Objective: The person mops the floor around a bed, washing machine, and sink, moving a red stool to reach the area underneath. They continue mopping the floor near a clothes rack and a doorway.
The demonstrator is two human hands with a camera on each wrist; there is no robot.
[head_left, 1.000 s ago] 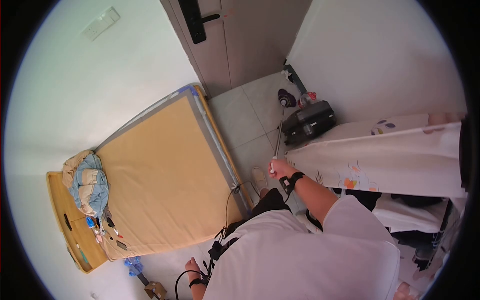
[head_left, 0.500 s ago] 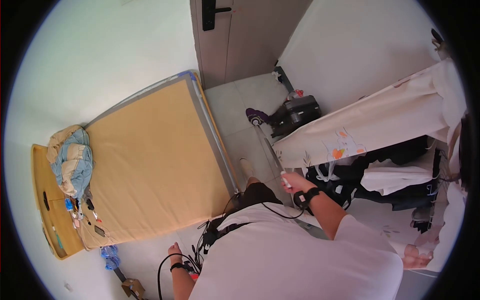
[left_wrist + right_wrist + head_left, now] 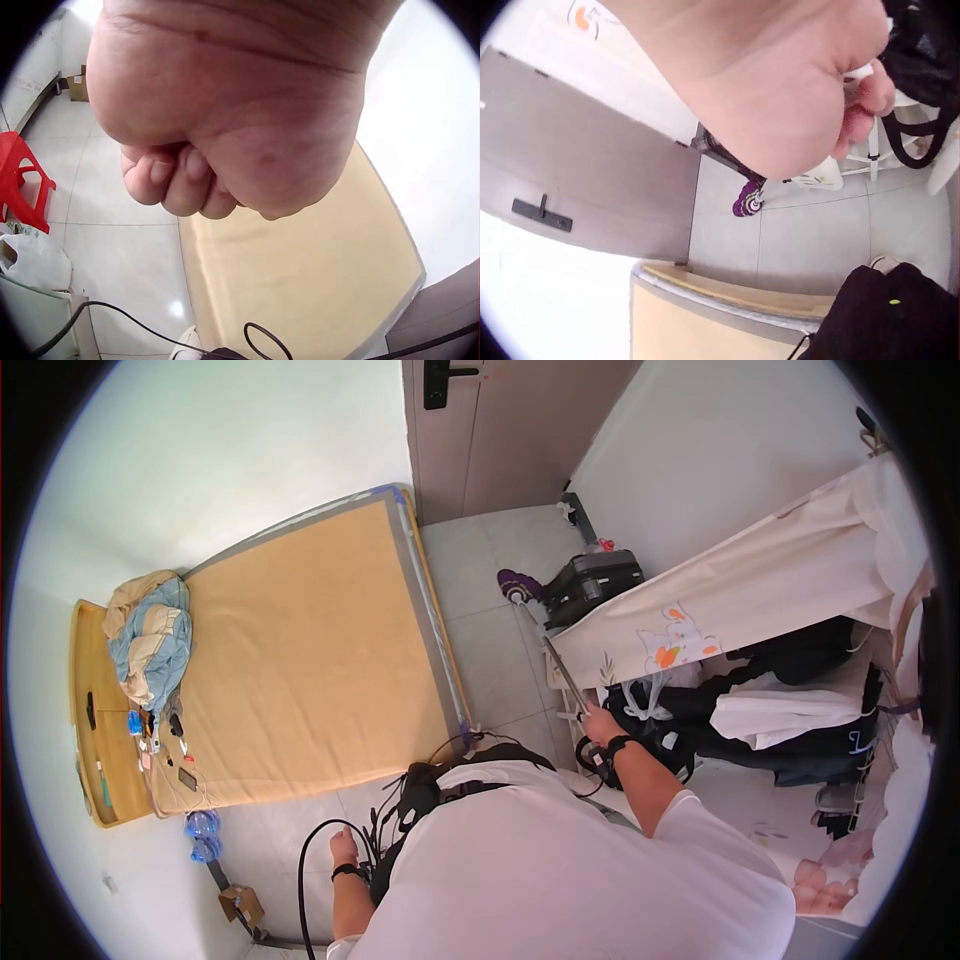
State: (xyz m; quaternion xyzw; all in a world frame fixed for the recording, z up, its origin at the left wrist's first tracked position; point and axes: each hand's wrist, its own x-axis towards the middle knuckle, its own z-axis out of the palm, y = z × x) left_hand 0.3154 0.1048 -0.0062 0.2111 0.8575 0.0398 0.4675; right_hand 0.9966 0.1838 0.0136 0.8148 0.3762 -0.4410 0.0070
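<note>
My right hand (image 3: pixel 602 725) grips the handle (image 3: pixel 566 674) of a mop. Its purple, shaggy mop head (image 3: pixel 517 584) lies on the tiles beside a black suitcase (image 3: pixel 597 582). In the right wrist view the palm and wrist cover most of the handle, while the mop head (image 3: pixel 746 201) shows beyond them on the floor. My left hand (image 3: pixel 343 847) is held away from the body near the foot of a bed, with a black cable beside it. Curled into the palm in the left wrist view, that hand's fingers (image 3: pixel 182 176) hold nothing.
A bed (image 3: pixel 310 650) with a tan sheet takes up the left side. On the right, a clothes rack has a pale patterned curtain (image 3: pixel 700 625) and hanging clothes. The door (image 3: pixel 520 435) is ahead. A red stool (image 3: pixel 24 180) stands on the tiles in the left wrist view.
The mop head has come back from beyond the suitcase to beside it, on the bed side. My right hand has drawn back toward the clothes rack, still gripping the handle. The view has shifted.
</note>
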